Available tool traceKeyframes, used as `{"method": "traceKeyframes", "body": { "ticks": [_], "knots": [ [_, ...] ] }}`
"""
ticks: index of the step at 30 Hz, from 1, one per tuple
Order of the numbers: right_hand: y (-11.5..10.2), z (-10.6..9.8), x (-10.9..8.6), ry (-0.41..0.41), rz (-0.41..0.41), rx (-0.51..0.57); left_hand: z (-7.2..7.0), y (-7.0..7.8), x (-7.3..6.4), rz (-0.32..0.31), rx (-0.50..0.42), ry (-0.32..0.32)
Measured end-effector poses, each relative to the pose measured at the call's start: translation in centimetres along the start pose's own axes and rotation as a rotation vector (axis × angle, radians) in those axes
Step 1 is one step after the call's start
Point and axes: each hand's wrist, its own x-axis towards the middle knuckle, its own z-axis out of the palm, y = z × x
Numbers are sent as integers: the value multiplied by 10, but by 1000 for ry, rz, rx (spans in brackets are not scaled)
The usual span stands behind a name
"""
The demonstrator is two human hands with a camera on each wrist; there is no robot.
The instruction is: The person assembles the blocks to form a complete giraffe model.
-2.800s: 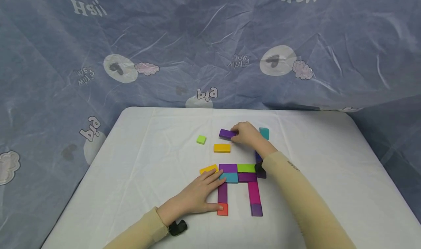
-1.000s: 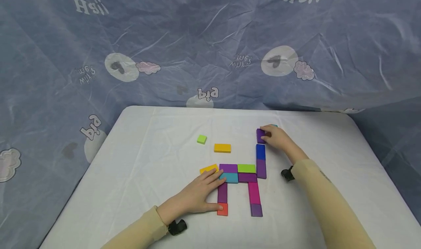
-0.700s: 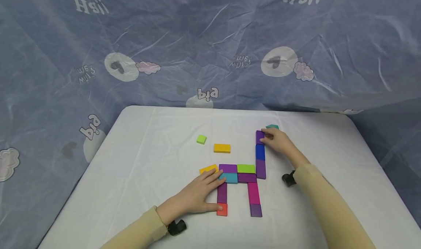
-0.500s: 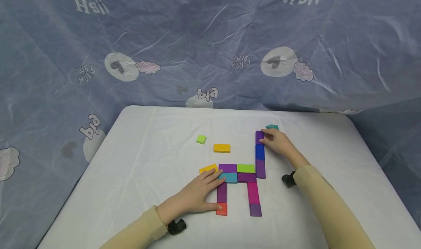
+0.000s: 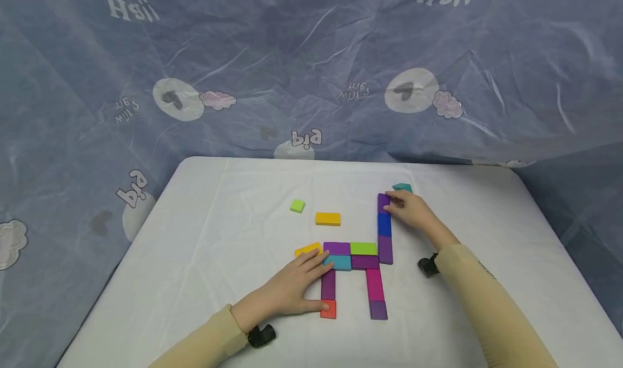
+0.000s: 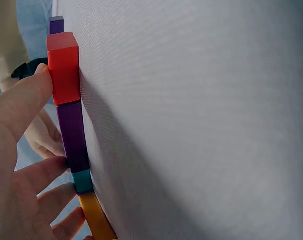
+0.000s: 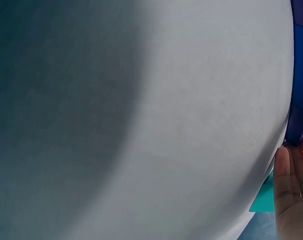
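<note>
In the head view, my left hand point(image 5: 294, 284) lies spread over the left side of a flat block layout. Its thumb touches the red block point(image 5: 328, 309), and its fingertips rest by the teal block point(image 5: 338, 263) and the tilted yellow block point(image 5: 307, 249). A dark purple block point(image 6: 72, 136) joins red to teal in the left wrist view. My right hand point(image 5: 411, 208) pinches a purple block point(image 5: 383, 203) between thumb and fingers. That block tops a column, above a blue block point(image 5: 384, 225) and another purple block point(image 5: 385, 249).
Beyond the right fingers lies a teal angled block point(image 5: 403, 187). A loose yellow block point(image 5: 328, 219) and a small lime block point(image 5: 297, 206) sit farther back on the white table point(image 5: 233, 211). Lime, purple and magenta blocks point(image 5: 375, 285) form the rest of the layout.
The right hand carried the purple block from the back middle to the right, turned it lengthwise and brought it against the blue block. The teal angled block shifted right. Left hand stayed still.
</note>
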Motion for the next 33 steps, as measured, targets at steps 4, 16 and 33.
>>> {"method": "traceKeyframes", "body": {
  "ticks": [4,16,33],
  "knots": [
    [0,-1,0,-10,9,10,0,0,0,2,-2,3],
    [-7,-7,2,4,-5,7,0,-1,0,10,4,15],
    [-80,7,3,-20,-147,-12,-2,2,0,-1,-8,7]
  ]
}}
